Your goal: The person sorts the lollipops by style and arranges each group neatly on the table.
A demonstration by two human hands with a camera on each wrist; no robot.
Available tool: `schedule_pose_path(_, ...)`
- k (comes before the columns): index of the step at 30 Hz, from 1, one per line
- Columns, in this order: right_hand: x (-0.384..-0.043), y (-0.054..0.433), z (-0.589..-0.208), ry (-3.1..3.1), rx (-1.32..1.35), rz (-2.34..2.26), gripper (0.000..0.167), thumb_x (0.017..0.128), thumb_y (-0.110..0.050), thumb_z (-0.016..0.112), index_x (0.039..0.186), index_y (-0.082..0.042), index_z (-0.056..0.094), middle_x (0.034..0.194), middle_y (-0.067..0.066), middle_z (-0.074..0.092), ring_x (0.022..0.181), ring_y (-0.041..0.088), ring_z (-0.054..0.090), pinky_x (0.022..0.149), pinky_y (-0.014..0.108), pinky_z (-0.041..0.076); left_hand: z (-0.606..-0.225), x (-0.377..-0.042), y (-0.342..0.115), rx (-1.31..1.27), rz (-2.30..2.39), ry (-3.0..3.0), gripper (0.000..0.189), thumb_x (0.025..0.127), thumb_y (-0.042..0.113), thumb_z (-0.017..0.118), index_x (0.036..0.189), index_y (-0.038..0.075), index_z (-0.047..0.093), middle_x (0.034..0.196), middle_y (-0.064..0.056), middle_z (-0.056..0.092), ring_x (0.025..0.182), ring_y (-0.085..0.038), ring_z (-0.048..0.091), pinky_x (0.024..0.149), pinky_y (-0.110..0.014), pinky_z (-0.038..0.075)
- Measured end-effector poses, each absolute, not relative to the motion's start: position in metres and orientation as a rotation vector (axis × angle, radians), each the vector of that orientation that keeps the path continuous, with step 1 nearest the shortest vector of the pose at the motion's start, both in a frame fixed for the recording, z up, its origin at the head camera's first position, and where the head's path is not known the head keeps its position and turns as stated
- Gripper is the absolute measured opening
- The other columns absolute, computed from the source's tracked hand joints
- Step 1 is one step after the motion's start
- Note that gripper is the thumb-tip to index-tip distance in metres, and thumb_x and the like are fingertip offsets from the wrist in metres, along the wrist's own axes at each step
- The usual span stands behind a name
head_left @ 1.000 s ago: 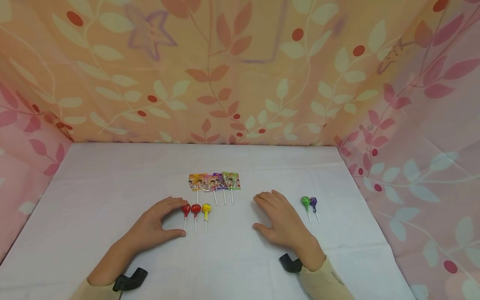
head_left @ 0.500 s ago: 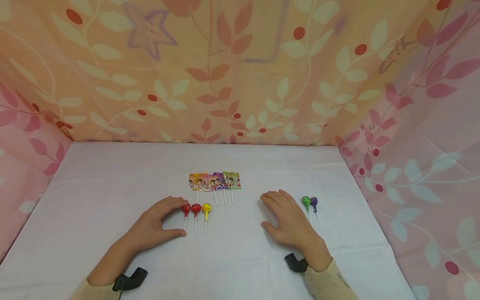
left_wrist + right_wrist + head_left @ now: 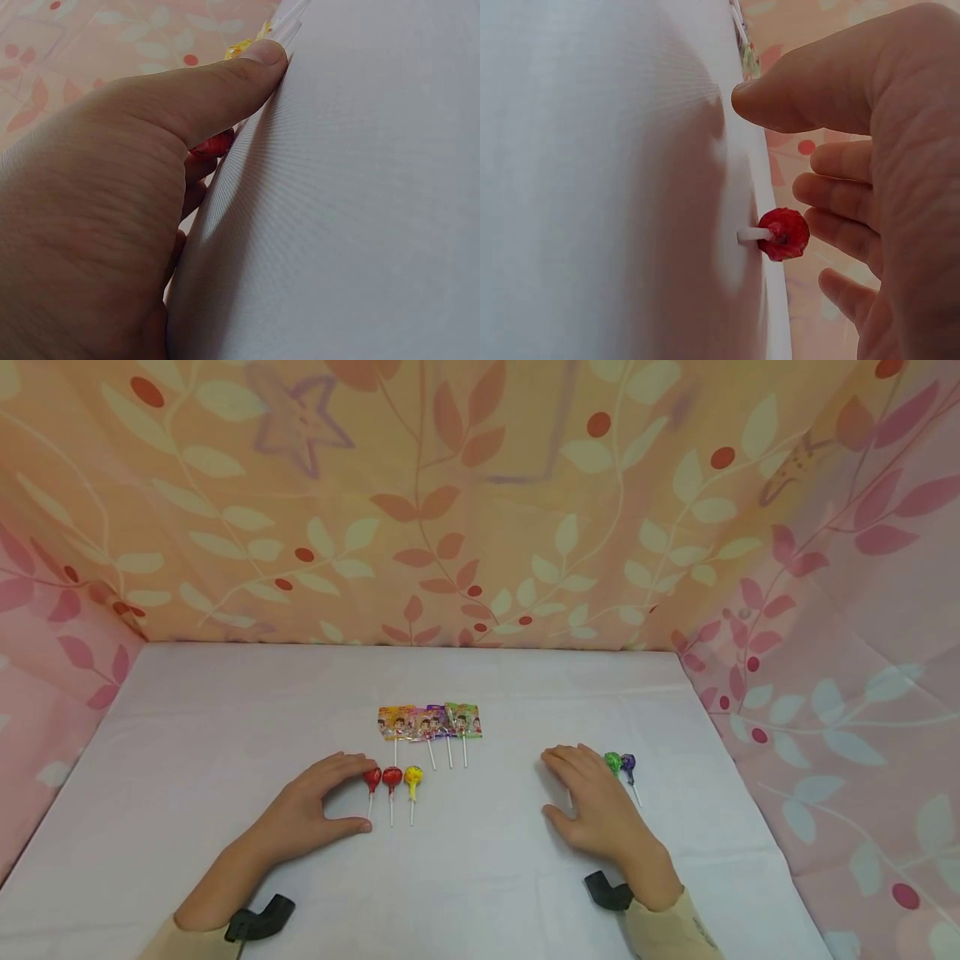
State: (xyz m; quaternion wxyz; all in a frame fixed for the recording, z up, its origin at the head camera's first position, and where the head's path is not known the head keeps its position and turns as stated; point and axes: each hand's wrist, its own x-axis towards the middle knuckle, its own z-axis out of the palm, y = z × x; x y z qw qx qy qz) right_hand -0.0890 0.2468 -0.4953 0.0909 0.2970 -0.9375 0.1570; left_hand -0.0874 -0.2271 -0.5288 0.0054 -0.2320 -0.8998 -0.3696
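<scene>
In the head view my left hand [image 3: 311, 806] rests on the table at the left end of a row of lollipops. Its fingertips touch the head of the leftmost red lollipop [image 3: 372, 779], and its thumb lies by the stick's lower end. Beside that one lie another red lollipop [image 3: 392, 778] and a yellow lollipop [image 3: 413, 779]. Farther right, my right hand [image 3: 600, 810] hovers with relaxed, spread fingers. Under it lies a red lollipop [image 3: 784, 234], seen in the right wrist view apart from the thumb; the head view shows only its stick. A green lollipop [image 3: 612, 762] lies partly behind this hand.
Several flat-wrapped lollipops [image 3: 427, 723] overlap in a row behind the red and yellow ones. A purple lollipop [image 3: 628, 764] lies right of the green one. White cloth covers the table [image 3: 225, 710]; patterned curtains [image 3: 450, 527] rise behind it and at both sides.
My right hand has moved steadily right, toward the green and purple lollipops, uncovering a lollipop stick between its thumb and fingers. The left hand has stayed in place.
</scene>
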Motion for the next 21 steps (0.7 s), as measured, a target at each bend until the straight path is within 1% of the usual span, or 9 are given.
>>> schedule_pose_path(6,-0.089,0.256,-0.497,-2.774,0.874,0.480,0.071,0.085,-0.024,0.081,0.149,-0.001,0.062,0.151,0.013,0.062,0.143,0.032,0.055,0.128,0.057,0.033,-0.530,-0.088,-0.228,-0.728,-1.158,-2.814,0.085,0.074,0.040,0.104,0.150,0.029,0.067,0.152,0.001,0.064,0.150,-0.039,0.050,0.118,-0.069,0.042)
schedule_pose_path(14,-0.087,0.263,-0.495,-2.821,0.837,0.518,0.072,0.085,-0.020,0.079,0.152,-0.003,0.061,0.157,0.010,0.058,0.148,0.030,0.052,0.129,0.056,0.030,-0.530,-0.088,-0.228,-0.733,-1.163,-2.815,0.085,0.075,0.041,0.103,0.150,0.031,0.066,0.153,0.001,0.064,0.150,-0.039,0.049,0.119,-0.068,0.041)
schedule_pose_path(21,-0.088,0.268,-0.497,-2.864,0.817,0.511,0.075,0.084,-0.019,0.078,0.155,-0.004,0.058,0.160,0.011,0.055,0.150,0.034,0.049,0.128,0.059,0.031,-0.529,-0.088,-0.228,-0.739,-1.168,-2.814,0.086,0.074,0.038,0.104,0.151,0.031,0.066,0.154,-0.001,0.063,0.151,-0.041,0.048,0.119,-0.069,0.042)
